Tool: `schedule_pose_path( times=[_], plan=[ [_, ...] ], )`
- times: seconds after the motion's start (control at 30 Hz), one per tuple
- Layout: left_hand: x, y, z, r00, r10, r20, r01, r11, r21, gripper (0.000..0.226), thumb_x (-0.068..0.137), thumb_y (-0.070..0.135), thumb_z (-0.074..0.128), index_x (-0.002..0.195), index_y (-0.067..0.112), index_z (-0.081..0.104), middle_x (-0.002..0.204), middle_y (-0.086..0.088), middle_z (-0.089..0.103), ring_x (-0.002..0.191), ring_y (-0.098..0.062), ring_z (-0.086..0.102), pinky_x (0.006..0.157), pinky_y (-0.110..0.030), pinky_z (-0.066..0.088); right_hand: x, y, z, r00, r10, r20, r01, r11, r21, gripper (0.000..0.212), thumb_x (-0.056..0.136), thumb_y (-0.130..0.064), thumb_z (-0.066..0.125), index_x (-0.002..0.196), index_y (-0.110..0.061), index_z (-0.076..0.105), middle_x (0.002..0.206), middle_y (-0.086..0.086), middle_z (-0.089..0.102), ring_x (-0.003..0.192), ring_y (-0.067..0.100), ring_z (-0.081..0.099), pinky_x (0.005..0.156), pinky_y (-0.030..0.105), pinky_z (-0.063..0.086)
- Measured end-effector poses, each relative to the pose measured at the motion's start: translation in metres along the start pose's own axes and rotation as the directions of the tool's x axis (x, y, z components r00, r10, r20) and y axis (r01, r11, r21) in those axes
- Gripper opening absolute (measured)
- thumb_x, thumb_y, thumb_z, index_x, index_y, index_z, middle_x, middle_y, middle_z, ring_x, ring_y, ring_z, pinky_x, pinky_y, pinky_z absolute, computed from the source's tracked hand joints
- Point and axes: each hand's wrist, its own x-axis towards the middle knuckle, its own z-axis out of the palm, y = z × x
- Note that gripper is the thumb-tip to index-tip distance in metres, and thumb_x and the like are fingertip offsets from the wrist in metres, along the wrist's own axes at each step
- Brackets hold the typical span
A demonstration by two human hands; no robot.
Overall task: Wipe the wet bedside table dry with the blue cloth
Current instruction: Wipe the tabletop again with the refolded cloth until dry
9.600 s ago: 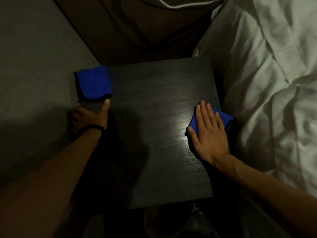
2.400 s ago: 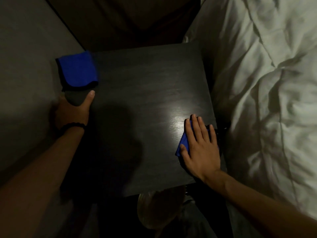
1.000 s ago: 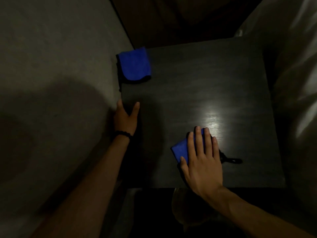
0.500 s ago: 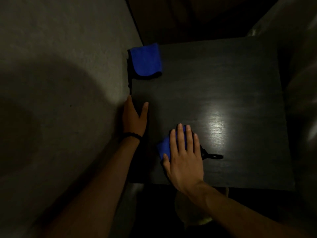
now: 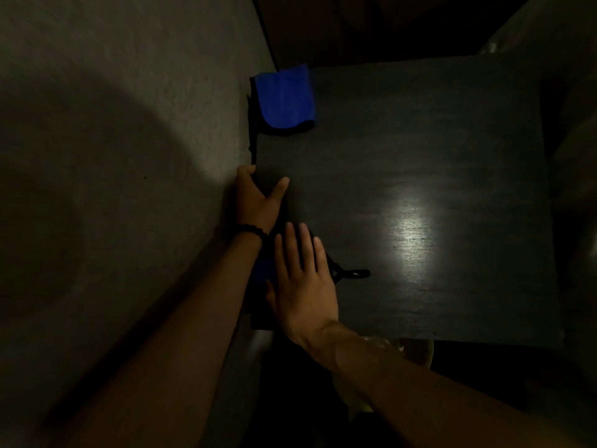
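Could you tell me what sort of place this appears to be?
Probably a dim bedroom corner: a dark wooden bedside table stands against a plain wall, with pale bedding faintly visible along its right side.

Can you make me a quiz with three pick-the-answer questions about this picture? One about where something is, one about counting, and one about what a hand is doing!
1. Where does the folded blue cloth lie on the bedside table?
A. far left corner
B. near right corner
C. the middle

2. How many blue cloths show?
A. one
B. two
C. four

3. What is the right hand doing?
A. waving in the air
B. pressing flat on a cloth
C. making a fist

Answers:
1. A, it sits at the far left corner by the wall.
2. B, the folded one plus the blue cloth under the hand.
3. B, its straight fingers lie flat on that cloth, while the left hand grips the table's left edge.
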Motion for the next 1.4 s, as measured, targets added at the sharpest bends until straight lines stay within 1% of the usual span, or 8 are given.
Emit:
schedule_pose_path(
  times=[0.2, 0.37, 0.7, 0.87, 1.0, 1.17, 1.3, 1.4],
  plan=[
    [-0.003, 0.003, 0.001, 1.0, -0.001, 0.026, 0.002, 0.999, -0.04, 0.063, 0.085, 0.03, 0.069, 0.133, 0.014, 0.031, 0.135, -0.004, 0.038, 0.114, -0.01, 0.04, 0.094, -0.026, 0.038, 0.004, -0.014, 0.008, 0.984, -0.138, 0.11, 0.152, 0.979, -0.134, 0.074, 0.104, -0.055, 0.027, 0.155, -0.006, 0.008, 0.163, 0.018, -0.007, 0.151, 0.04, -0.02, 0.122, 0.05, -0.016],
    [-0.004, 0.008, -0.002, 0.998, -0.004, 0.06, 0.006, 0.999, -0.032, 0.063, 0.086, 0.029, 0.067, 0.133, 0.013, 0.029, 0.137, -0.005, 0.035, 0.113, -0.009, 0.037, 0.091, -0.023, 0.035, 0.003, -0.009, 0.001, 0.963, -0.224, 0.148, 0.239, 0.966, -0.097, 0.072, 0.105, -0.052, 0.028, 0.159, -0.005, 0.024, 0.168, 0.019, 0.016, 0.155, 0.041, -0.003, 0.127, 0.05, 0.002],
    [-0.004, 0.009, -0.006, 0.996, -0.001, 0.093, 0.005, 0.999, -0.041, 0.061, 0.087, 0.029, 0.067, 0.131, 0.012, 0.028, 0.136, -0.006, 0.037, 0.117, -0.015, 0.041, 0.095, -0.029, 0.039, -0.012, 0.023, -0.001, 0.87, -0.466, 0.161, 0.477, 0.878, -0.035, 0.078, 0.097, -0.054, 0.038, 0.16, -0.009, 0.026, 0.167, 0.014, 0.023, 0.156, 0.032, 0.009, 0.126, 0.046, 0.01],
    [-0.003, 0.006, -0.003, 0.998, 0.008, 0.066, -0.006, 0.999, -0.035, 0.058, 0.087, 0.029, 0.067, 0.127, 0.009, 0.031, 0.132, -0.008, 0.039, 0.112, -0.014, 0.042, 0.09, -0.023, 0.037, -0.031, 0.056, -0.009, 0.875, -0.457, 0.162, 0.471, 0.88, -0.061, 0.078, 0.098, -0.053, 0.045, 0.161, -0.015, 0.023, 0.169, 0.012, 0.016, 0.157, 0.029, 0.006, 0.126, 0.044, 0.007],
    [-0.003, 0.003, 0.0, 0.999, 0.051, 0.006, -0.051, 0.999, -0.007, 0.055, 0.087, 0.024, 0.068, 0.124, 0.004, 0.034, 0.128, -0.013, 0.042, 0.105, -0.012, 0.043, 0.077, -0.003, 0.033, -0.053, 0.095, -0.018, 0.897, -0.407, 0.173, 0.427, 0.899, -0.096, 0.077, 0.099, -0.054, 0.042, 0.162, -0.016, 0.021, 0.17, 0.01, 0.012, 0.158, 0.028, 0.001, 0.126, 0.043, 0.006],
    [-0.001, 0.002, -0.001, 0.999, -0.035, 0.032, 0.035, 0.999, -0.022, 0.056, 0.086, 0.031, 0.068, 0.126, 0.016, 0.033, 0.131, -0.01, 0.047, 0.113, -0.022, 0.052, 0.094, -0.033, 0.045, -0.078, 0.145, -0.034, 0.918, -0.355, 0.175, 0.38, 0.916, -0.132, 0.078, 0.097, -0.055, 0.044, 0.161, -0.015, 0.025, 0.169, 0.01, 0.015, 0.157, 0.029, 0.007, 0.126, 0.044, 0.009],
    [0.0, 0.001, -0.001, 0.999, -0.045, 0.02, 0.046, 0.999, -0.013, 0.055, 0.085, 0.032, 0.068, 0.125, 0.017, 0.033, 0.128, -0.01, 0.05, 0.111, -0.023, 0.054, 0.094, -0.038, 0.047, -0.097, 0.183, -0.041, 0.938, -0.304, 0.166, 0.329, 0.931, -0.158, 0.078, 0.097, -0.056, 0.043, 0.162, -0.016, 0.024, 0.17, 0.009, 0.015, 0.158, 0.028, 0.007, 0.126, 0.045, 0.01],
    [0.0, 0.0, 0.0, 1.0, -0.022, 0.014, 0.023, 1.0, -0.01, 0.056, 0.086, 0.03, 0.068, 0.126, 0.013, 0.033, 0.127, -0.008, 0.049, 0.107, -0.018, 0.052, 0.085, -0.025, 0.046, -0.111, 0.212, -0.048, 0.95, -0.268, 0.163, 0.296, 0.937, -0.183, 0.077, 0.099, -0.057, 0.038, 0.162, -0.017, 0.021, 0.17, 0.009, 0.013, 0.158, 0.028, 0.007, 0.126, 0.045, 0.009]
  ],
)
